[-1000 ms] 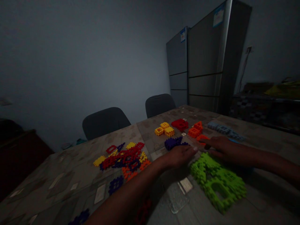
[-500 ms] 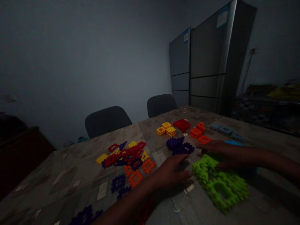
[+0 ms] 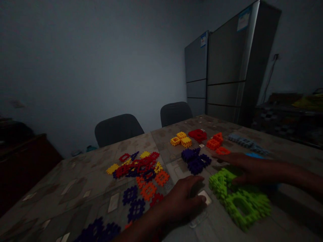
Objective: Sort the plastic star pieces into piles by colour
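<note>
My left hand hovers low over the table, thumb and fingers apart, with nothing between them. To its right lie bright green interlocking plastic building pieces, stacked in several piles. My right hand is stretched over the far side of these green stacks, its fingers spread; its thumb is close to the green pieces, and I cannot tell if it touches them. Just beyond both hands sits a small group of dark purple pieces. Blue pieces lie partly hidden behind my right forearm.
Sorted groups stand farther back: yellow pieces, red pieces, orange pieces and grey-blue pieces. A mixed heap spreads on the left. Purple pieces lie near the front edge. Two chairs stand behind the table.
My left hand has moved slightly down and toward me, uncovering more of the purple group. My right hand stays over the green stacks. The view has shifted a little.
</note>
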{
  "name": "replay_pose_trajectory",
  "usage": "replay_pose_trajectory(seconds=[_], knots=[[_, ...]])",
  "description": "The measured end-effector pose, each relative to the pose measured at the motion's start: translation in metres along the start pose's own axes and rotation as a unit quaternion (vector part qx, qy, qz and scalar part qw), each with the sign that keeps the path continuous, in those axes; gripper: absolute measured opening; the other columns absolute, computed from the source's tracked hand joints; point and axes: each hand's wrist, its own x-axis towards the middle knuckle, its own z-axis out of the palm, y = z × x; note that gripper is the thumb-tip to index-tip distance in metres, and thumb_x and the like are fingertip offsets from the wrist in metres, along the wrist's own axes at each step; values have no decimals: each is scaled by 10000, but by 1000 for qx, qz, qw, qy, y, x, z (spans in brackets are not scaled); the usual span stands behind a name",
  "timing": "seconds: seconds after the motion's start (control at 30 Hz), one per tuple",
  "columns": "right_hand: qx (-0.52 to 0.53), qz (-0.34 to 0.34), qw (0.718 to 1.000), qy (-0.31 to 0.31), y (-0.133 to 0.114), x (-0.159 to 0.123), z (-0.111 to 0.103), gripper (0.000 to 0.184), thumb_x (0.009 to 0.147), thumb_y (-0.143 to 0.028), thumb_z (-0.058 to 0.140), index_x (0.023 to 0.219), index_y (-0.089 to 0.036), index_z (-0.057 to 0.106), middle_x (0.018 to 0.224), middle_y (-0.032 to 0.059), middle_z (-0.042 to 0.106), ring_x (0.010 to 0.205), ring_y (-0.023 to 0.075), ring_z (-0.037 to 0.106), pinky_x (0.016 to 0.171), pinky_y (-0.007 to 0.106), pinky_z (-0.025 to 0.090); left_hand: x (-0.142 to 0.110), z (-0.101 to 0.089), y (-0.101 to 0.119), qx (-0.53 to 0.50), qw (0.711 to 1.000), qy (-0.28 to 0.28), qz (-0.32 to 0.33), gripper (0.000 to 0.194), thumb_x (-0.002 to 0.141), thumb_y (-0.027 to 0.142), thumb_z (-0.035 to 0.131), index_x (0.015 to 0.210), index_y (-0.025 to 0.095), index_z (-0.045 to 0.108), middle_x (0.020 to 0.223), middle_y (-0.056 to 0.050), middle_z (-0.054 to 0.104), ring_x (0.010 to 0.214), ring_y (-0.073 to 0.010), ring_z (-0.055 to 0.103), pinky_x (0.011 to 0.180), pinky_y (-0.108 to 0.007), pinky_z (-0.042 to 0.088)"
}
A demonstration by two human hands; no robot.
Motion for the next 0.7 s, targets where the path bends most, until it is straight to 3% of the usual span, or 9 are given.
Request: replay_pose_trajectory(seconds=[0.23,0.5,0.7], knots=[[-29,20,999,18,-16,4,19,927,780,-421,709,1619,-160,413,1646,178,395,1458,423,450,1188,577,365,-18,-4,-10,0,999,11,-30,686,871,403,691,1503,173,555,1559,-137,544,1433,-325,489,1205,-441,360],[-22,52,998,-34,-18,7,23,949,782,-370,619,1629,-43,342,1673,201,312,1519,389,346,1233,540,287,-25,-5,-10,2,999,18,-34,675,822,319,686,1465,139,583,1509,-154,581,1383,-327,534,1170,-455,404],[-10,37,999,21,-14,2,14,898,803,-466,675,1609,-155,431,1643,158,403,1475,399,421,1199,544,354,-31,-5,-7,6,999,19,-33,646,839,344,680,1455,173,591,1510,-131,588,1382,-320,534,1177,-481,398]])
